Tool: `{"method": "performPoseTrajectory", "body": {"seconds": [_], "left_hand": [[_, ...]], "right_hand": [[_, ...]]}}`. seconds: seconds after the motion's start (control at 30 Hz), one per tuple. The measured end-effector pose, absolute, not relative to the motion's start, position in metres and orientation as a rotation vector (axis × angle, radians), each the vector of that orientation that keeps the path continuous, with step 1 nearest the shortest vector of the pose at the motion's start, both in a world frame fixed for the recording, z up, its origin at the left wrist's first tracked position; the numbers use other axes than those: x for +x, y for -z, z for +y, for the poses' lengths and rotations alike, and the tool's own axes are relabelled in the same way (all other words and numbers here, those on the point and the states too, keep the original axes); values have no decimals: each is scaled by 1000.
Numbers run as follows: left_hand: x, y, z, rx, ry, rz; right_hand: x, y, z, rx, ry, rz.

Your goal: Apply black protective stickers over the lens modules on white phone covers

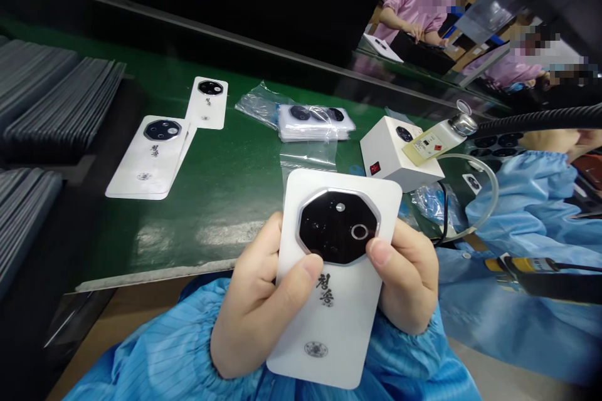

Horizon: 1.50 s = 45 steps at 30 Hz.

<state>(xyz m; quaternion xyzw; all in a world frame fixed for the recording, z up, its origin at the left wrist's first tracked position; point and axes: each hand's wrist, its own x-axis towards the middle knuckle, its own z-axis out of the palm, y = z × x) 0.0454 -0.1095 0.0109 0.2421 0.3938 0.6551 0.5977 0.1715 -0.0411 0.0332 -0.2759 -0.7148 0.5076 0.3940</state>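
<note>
A white phone back cover (338,319) with a black octagonal camera plate (337,225) is gripped in both my hands, close in front of me. My left hand (256,304) wraps its left edge, thumb pressed at the lower rim of the camera plate. My right hand (409,279) clasps the right edge, thumb on the plate's right side. Blue sleeves cover both wrists.
Two more white covers (150,160) (207,103) lie on the green conveyor belt (226,188). A bagged stack of covers (313,122) lies further back. A white box (397,153) with a red switch carries a small bottle (439,138). Grey trays (51,106) are stacked at left. Co-workers sit to the right.
</note>
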Motion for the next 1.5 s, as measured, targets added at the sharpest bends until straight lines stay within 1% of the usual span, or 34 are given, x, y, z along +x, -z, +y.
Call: {"method": "performPoseTrajectory", "body": {"seconds": [0.17, 0.47, 0.7, 0.9, 1.07, 1.2, 1.3, 1.37, 1.4, 1.5], "left_hand": [[46, -12, -108, 513, -1518, 839], [44, -12, -108, 511, -1469, 861], [42, -3, -102, 592, -1482, 919], [41, 4, -99, 699, -1563, 964], [37, 4, -98, 816, -1486, 938], [36, 4, -95, 700, -1472, 904], [28, 7, -93, 603, -1424, 944], [19, 9, -92, 533, -1475, 1083], [15, 9, -91, 496, -1521, 1171], [8, 10, -91, 470, -1603, 1366]], "right_hand": [[171, -33, -41, -716, -1328, -1808], [172, -31, -40, -698, -1312, -1808], [172, -21, -37, -719, -1192, -1829], [172, -16, -36, -729, -1121, -1838], [169, -14, -37, -731, -1107, -1838], [168, -14, -37, -771, -1150, -1815], [182, -4, -26, -809, -1200, -1809], [201, 10, -12, -921, -1095, -1826], [211, 18, -4, -1078, -931, -1867], [235, 43, 14, -1254, -764, -1942]]}}
